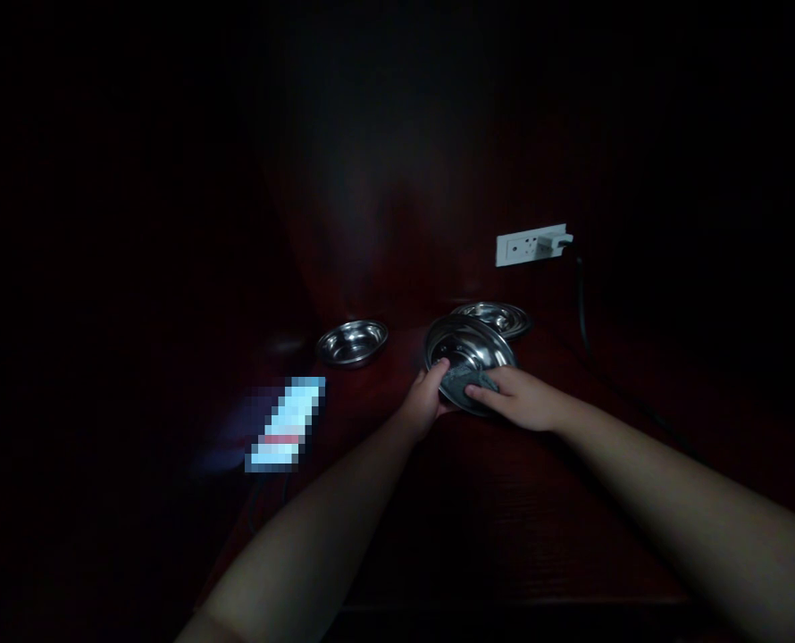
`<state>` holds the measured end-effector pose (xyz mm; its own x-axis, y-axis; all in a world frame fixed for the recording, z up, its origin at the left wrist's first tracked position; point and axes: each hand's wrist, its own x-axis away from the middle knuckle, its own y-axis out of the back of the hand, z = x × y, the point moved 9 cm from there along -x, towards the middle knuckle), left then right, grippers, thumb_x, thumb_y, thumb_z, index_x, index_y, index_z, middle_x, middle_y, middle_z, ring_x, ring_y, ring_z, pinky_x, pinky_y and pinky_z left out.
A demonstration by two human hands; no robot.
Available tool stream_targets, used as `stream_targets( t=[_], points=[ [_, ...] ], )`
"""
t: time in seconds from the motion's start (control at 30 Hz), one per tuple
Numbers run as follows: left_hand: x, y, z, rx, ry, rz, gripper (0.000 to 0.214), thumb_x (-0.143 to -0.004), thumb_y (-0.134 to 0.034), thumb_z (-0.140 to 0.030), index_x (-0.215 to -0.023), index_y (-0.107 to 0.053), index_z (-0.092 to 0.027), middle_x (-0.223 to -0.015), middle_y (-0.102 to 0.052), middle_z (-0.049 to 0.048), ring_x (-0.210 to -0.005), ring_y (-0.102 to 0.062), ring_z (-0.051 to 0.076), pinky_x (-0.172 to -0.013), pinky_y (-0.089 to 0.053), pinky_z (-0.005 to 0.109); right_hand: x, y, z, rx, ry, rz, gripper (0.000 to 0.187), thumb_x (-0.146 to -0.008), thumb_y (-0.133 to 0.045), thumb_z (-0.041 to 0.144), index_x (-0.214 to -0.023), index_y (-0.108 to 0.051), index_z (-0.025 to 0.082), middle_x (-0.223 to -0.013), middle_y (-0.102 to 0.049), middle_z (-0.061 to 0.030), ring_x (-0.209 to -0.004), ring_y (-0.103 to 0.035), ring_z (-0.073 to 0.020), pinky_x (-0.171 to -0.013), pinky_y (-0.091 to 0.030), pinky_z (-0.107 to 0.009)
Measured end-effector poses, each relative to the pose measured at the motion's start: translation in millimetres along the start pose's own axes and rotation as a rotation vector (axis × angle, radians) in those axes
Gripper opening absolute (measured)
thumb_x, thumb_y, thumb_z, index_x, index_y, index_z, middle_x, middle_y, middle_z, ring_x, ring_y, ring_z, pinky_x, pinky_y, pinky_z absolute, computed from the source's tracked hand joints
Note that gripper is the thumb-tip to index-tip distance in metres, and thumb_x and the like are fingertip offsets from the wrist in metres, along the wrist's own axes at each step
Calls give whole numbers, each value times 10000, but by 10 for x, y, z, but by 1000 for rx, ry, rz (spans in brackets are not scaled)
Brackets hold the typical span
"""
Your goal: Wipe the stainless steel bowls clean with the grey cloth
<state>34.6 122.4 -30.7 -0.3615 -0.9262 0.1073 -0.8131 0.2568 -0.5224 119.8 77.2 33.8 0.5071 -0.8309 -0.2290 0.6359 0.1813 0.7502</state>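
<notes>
In dim light a shiny steel bowl (468, 344) is tilted up on its edge over a dark red wooden table (505, 536). My left hand (426, 399) grips its lower left rim, fingers curled round it. My right hand (522, 399) presses a grey cloth (461, 379) against the inside of the bowl, fingers closed on the cloth.
A second steel bowl (353, 341) sits to the left, and a third (497, 314) lies behind the tilted one. A lit phone screen (285, 424) glows at the left. A white wall socket (530, 245) holds a plug with a black cable (581, 304) hanging down.
</notes>
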Motion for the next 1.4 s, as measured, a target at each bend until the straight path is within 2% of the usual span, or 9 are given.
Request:
stream_targets(
  t=[0.23,0.57,0.7,0.97,1.07,1.2,1.4],
  points=[
    [0,9,-1,-2,5,-22,450,-770,-626,-412,-1130,-572,-146,-1082,-656,151,-961,-642,270,-787,-550,434,2,-7,8,4,-7,5,393,-909,-408,461,-791,-611,146,-752,-652,-59,-672,-562,-167,-678,-435,-317],
    [22,5,-14,-51,1,-30,465,-786,-601,-416,-1162,-543,-150,-1154,-625,159,-984,-632,267,-757,-559,401,4,-1,-7,-1,-22,-3,382,-913,-408,452,-833,-619,144,-814,-671,-69,-738,-592,-181,-722,-448,-322],
    [17,11,-15,-40,-6,-35,478,-773,-618,-414,-1160,-539,-145,-1148,-624,163,-987,-631,275,-763,-557,422,2,-4,-11,6,-26,-2,386,-914,-405,456,-839,-624,146,-816,-676,-67,-734,-596,-180,-727,-455,-324],
    [15,9,-21,-38,-6,-17,503,-764,-631,-418,-1177,-540,-146,-1103,-646,158,-916,-654,262,-756,-555,421,-14,-17,71,20,12,-25,304,-919,-412,353,-900,-634,145,-886,-691,-85,-777,-614,-192,-779,-479,-358],
    [21,14,-28,-52,-9,-24,502,-770,-625,-419,-1181,-536,-144,-1111,-641,159,-916,-654,263,-760,-553,428,-18,-28,147,8,61,-17,296,-921,-410,316,-1024,-635,154,-1017,-688,-88,-912,-625,-207,-887,-466,-389],
    [19,6,-45,-57,-32,-12,495,-764,-634,-415,-1172,-534,-153,-1141,-624,154,-945,-646,266,-770,-554,436,-21,-23,207,1,115,-41,338,-916,-408,273,-1187,-584,174,-1226,-620,-87,-1116,-574,-220,-1028,-395,-436],
    [53,-35,-65,-91,-47,33,493,-749,-658,-415,-1162,-530,-178,-1171,-608,141,-989,-626,271,-790,-548,451,-18,-67,64,58,103,-79,447,-906,-413,269,-1329,-487,142,-1436,-425,-125,-1343,-363,-250,-1133,-248,-484]
  ],
)
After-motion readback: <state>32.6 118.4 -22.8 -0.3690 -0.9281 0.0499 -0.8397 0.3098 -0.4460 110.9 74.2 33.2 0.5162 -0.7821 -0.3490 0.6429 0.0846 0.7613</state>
